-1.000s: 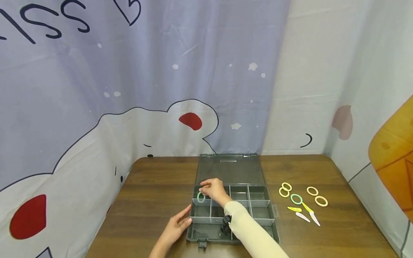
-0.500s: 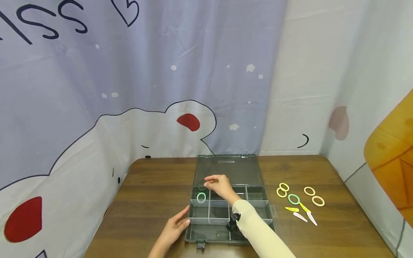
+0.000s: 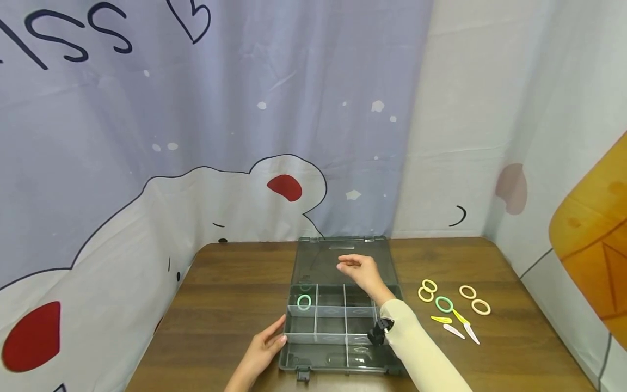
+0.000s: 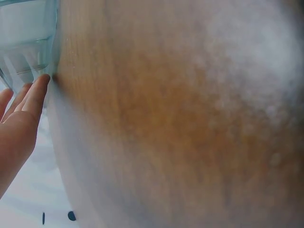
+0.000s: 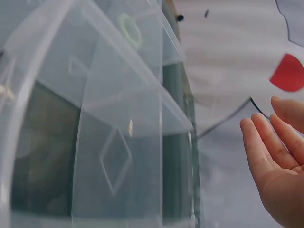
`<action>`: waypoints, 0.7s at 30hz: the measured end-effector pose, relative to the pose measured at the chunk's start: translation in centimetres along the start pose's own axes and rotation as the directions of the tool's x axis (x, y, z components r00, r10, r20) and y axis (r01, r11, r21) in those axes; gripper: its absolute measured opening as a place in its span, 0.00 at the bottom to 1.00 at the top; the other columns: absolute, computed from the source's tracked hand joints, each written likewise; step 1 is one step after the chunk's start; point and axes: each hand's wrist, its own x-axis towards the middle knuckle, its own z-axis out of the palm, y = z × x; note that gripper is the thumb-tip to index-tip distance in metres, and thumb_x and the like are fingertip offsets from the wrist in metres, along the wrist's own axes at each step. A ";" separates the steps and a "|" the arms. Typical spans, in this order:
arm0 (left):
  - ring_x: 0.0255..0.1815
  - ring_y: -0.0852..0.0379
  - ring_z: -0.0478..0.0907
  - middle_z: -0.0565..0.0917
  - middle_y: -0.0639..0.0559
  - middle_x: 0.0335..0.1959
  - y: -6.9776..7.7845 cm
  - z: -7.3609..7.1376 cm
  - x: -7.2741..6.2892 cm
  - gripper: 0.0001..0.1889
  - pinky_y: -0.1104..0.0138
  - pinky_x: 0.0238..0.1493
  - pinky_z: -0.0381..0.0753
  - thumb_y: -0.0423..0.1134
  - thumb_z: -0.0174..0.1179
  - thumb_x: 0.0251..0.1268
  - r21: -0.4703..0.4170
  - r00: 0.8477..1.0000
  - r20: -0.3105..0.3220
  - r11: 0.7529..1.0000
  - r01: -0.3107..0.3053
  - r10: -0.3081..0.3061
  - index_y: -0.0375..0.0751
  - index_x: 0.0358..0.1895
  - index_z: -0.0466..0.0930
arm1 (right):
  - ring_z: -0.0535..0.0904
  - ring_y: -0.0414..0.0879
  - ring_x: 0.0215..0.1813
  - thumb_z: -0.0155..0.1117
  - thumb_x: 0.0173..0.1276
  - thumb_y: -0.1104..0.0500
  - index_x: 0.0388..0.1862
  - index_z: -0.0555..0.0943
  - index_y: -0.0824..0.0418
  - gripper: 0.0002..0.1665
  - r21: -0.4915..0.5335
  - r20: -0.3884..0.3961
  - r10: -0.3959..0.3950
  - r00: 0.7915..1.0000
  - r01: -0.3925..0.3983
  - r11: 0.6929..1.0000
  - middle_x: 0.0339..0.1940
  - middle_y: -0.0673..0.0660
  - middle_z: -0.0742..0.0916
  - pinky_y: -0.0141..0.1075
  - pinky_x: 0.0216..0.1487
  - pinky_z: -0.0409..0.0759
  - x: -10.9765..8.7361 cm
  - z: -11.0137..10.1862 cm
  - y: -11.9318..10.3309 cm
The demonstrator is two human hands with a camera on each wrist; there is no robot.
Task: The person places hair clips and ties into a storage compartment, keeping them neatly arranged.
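Your right hand [image 3: 361, 272] was empty, its fingers loosely extended over the swung-back lid [image 3: 313, 264] at the far side of the divided box [image 3: 318, 356]. Your left hand [image 3: 262, 345] touched the box's left wall with unclenched fingers, grasping nothing. One green ring [image 3: 299, 302] sat in the box's far-left compartment.

Hazard: a lowered forearm could have knocked your wrist camera [image 3: 378, 332] against the dividers at the box's right side. Hazard: light left-hand contact might have let the box slide if bumped.

Right of the box lay yellow rings [image 3: 428, 289], pale rings [image 3: 470, 298], another green ring [image 3: 436, 304] and hair clips [image 3: 454, 331]; close spacing could have caused dragging. Your right sleeve [image 3: 418, 337] obstructed the box's near-right corner.
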 end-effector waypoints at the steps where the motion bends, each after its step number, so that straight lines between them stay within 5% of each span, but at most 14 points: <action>1: 0.66 0.32 0.64 0.61 0.26 0.68 0.0 0.0 0.0 0.30 0.69 0.57 0.74 0.32 0.57 0.68 -0.002 1.000 0.001 1.000 0.000 0.000 0.28 0.70 0.59 | 0.86 0.49 0.37 0.71 0.58 0.67 0.44 0.84 0.72 0.15 0.003 -0.006 -0.011 1.000 0.011 1.000 0.36 0.65 0.88 0.27 0.36 0.80 -0.2 -0.6 -0.4; 6: 0.65 0.33 0.65 0.61 0.26 0.68 0.0 -0.1 0.0 0.31 0.69 0.58 0.74 0.33 0.58 0.67 -0.009 1.000 0.002 1.000 0.005 -0.005 0.28 0.70 0.59 | 0.85 0.55 0.41 0.67 0.61 0.70 0.46 0.81 0.76 0.15 0.001 -0.025 -0.037 0.999 0.037 0.999 0.39 0.71 0.86 0.24 0.38 0.79 -1.6 -3.4 -2.6; 11: 0.66 0.33 0.64 0.61 0.27 0.69 0.0 -0.1 -0.1 0.30 0.68 0.59 0.73 0.33 0.58 0.68 -0.008 1.000 0.004 1.000 0.016 -0.016 0.29 0.70 0.59 | 0.85 0.48 0.41 0.66 0.62 0.71 0.47 0.80 0.78 0.16 0.015 -0.067 -0.044 0.997 0.045 0.999 0.42 0.74 0.85 0.22 0.40 0.78 -2.5 -5.8 -3.0; 21: 0.66 0.35 0.65 0.61 0.29 0.69 0.1 0.0 -0.2 0.30 0.66 0.59 0.73 0.33 0.57 0.68 0.001 1.000 -0.006 1.000 0.023 -0.023 0.31 0.71 0.59 | 0.83 0.33 0.38 0.68 0.61 0.69 0.49 0.79 0.78 0.19 0.039 -0.165 -0.089 0.982 0.097 0.995 0.43 0.73 0.85 0.21 0.39 0.78 -3.1 -10.3 0.6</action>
